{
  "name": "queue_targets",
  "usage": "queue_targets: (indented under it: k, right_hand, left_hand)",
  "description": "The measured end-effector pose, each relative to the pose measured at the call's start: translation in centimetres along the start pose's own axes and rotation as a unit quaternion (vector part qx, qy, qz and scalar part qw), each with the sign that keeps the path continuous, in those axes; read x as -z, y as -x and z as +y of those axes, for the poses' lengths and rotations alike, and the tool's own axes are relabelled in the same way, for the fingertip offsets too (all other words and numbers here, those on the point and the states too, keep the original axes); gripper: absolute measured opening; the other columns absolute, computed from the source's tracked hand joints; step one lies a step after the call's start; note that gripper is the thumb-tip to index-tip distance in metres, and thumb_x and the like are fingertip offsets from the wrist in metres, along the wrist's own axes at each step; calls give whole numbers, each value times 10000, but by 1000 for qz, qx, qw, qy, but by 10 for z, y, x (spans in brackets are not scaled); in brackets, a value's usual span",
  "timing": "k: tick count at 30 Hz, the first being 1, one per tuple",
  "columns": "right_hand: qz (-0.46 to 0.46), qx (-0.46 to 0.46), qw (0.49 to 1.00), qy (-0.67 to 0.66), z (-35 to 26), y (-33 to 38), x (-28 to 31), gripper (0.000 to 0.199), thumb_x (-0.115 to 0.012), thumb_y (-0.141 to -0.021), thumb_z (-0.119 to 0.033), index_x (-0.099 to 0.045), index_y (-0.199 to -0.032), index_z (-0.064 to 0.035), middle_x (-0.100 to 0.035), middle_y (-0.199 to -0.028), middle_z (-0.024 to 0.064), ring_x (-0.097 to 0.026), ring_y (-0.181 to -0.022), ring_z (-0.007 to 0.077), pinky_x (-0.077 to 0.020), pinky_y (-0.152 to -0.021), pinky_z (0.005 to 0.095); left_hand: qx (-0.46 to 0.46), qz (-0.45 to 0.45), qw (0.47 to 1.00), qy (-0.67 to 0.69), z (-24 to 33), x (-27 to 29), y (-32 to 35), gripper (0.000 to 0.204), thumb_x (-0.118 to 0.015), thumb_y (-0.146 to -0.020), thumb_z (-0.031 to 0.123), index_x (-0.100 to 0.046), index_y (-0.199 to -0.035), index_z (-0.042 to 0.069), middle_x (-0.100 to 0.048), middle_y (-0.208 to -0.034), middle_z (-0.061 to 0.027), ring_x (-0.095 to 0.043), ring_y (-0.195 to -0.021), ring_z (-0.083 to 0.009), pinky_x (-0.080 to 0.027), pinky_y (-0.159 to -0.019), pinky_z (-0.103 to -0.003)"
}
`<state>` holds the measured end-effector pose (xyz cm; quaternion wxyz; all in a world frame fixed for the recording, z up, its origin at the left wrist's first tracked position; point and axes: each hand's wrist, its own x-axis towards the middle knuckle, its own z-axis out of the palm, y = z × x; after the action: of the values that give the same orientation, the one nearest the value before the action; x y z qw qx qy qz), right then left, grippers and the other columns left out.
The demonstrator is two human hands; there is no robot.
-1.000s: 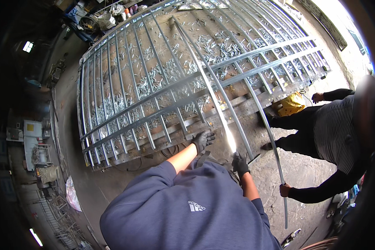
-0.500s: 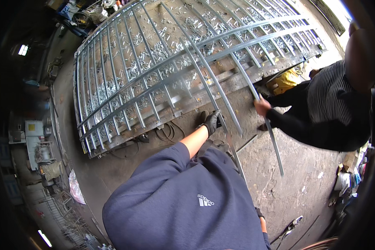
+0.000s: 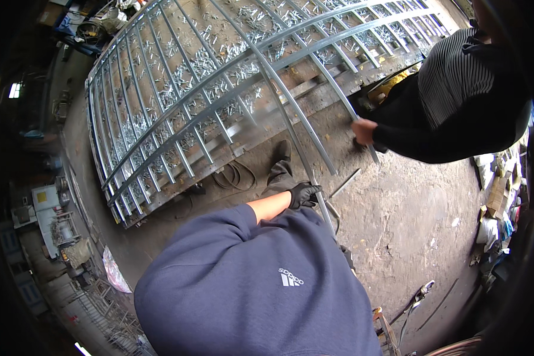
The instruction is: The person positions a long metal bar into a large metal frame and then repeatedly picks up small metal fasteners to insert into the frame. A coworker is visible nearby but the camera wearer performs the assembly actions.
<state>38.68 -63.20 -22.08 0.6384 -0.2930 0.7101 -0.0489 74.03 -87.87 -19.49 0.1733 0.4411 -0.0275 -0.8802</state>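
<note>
My left hand (image 3: 306, 196), in a black glove, is closed around a long, thin metal bar (image 3: 303, 155). The bar slants from the frame of metal bars (image 3: 178, 127) on the work table down to my sweatshirt. At the sweatshirt's right edge, a small dark patch looks like my gloved right hand (image 3: 347, 256); its fingers are mostly hidden. A second metal bar (image 3: 305, 121) sticks out over the table's near edge, close to the one I hold. On the right, a co-worker's bare hand (image 3: 365, 130) grips another bar (image 3: 344, 102).
Many small metal offcuts (image 3: 204, 62) litter the table top. A coiled cable (image 3: 236, 175) lies on the floor below its near edge. The co-worker (image 3: 457, 89) stands at the right. Piled materials (image 3: 497, 196) line the right side; a clamp-like tool (image 3: 422, 292) lies lower right.
My left hand has drawn its bar back toward my body, away from the table. The co-worker's bar has shifted toward the table, so less of it extends past the hand.
</note>
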Motion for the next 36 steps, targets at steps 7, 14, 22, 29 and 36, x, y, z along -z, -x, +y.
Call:
queue_targets:
  k: [7, 14, 22, 29, 36]
  right_hand:
    - [37, 26, 999, 10, 118, 57, 36, 342, -651, -998, -339, -737, -1050, -12, -708, -860, -17, -578, -758, 68, -495, -692, 275]
    - [56, -19, 998, 10, -8, 124, 42, 298, -650, -995, -329, -711, -945, -42, -655, -780, -36, -543, -724, 70, -474, -672, 278]
    - [35, 48, 997, -39, -85, 138, 45, 257, -646, -992, -336, -708, -912, -100, -565, -668, -36, -506, -571, 79, -433, -532, 278]
    - [52, 50, 997, 16, -72, 17, 42, 358, -652, -975, -442, -701, -935, -90, -522, -645, -34, -467, -536, 77, -400, -493, 284]
    - [-25, 33, 999, -19, -114, -56, 26, 349, -675, -960, -423, -713, -914, -80, -507, -624, -53, -456, -539, 77, -353, -490, 277]
  left_hand:
    - [-280, 146, 926, 205, 117, 46, -26, 268, -544, -1035, 378, -622, -1105, 132, -733, -1027, -84, -722, -889, -250, -591, -771, -442]
    - [-382, 189, 879, 216, 188, 94, -29, 180, -563, -1026, 245, -584, -1032, 66, -687, -885, -99, -688, -716, -242, -562, -564, -378]
    - [-403, 171, 869, 228, 196, 96, -28, 159, -530, -1029, 220, -593, -1043, 75, -671, -892, -89, -663, -711, -223, -553, -604, -366]
    - [-229, 243, 941, 58, 178, 116, 16, 268, -552, -1031, 332, -621, -1151, 103, -703, -1049, -52, -697, -877, -192, -577, -710, -346]
    - [-152, 228, 962, -1, 135, 161, 78, 267, -550, -1032, 381, -577, -1197, 172, -698, -1137, -32, -695, -969, -215, -574, -843, -409]
